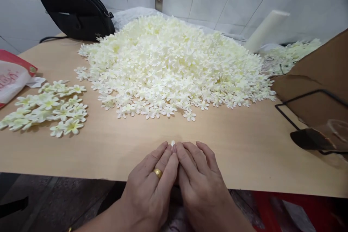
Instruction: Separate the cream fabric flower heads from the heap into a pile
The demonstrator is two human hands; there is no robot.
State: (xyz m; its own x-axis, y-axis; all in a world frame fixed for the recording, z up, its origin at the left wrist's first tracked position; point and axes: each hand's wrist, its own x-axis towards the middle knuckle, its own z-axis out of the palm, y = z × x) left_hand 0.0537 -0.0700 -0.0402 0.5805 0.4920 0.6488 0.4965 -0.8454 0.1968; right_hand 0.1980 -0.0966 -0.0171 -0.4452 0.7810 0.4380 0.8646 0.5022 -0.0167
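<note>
Two hands: left hand [152, 185] and right hand [198, 181], palms down at the near edge of the table [231, 145], side by side, fingertips meeting.
Grip: fingers of both hands closed together on one white piece [173, 143]; only its tip shows, pinched between the two sets of fingertips. Thumbs hidden underneath.
Piece look: small, white, rounded tip; rest covered, shape can't be told.
Piece position: just above the table surface, near edge, centre; well apart from the flowers.
Ring: one gold ring [158, 173] on a left-hand finger.
Big pile [174, 65]: one heap of cream-white flower heads with pale yellow centres, mid-table, far too many to count; loose ones scattered along its front edge.
Small group [46, 107]: one flat cluster of larger flowers, same colours, left of the pile; roughly twenty, overlap blocks an exact count.
Far heap [293, 52]: one more batch of flowers, back right.
Black bag [76, 11]: one, back left, touching the pile's corner.
Red-white packet [11, 79]: one, left edge.
Cardboard box [312, 79]: one, right side.
White roll [265, 29]: one, leaning behind the pile.
</note>
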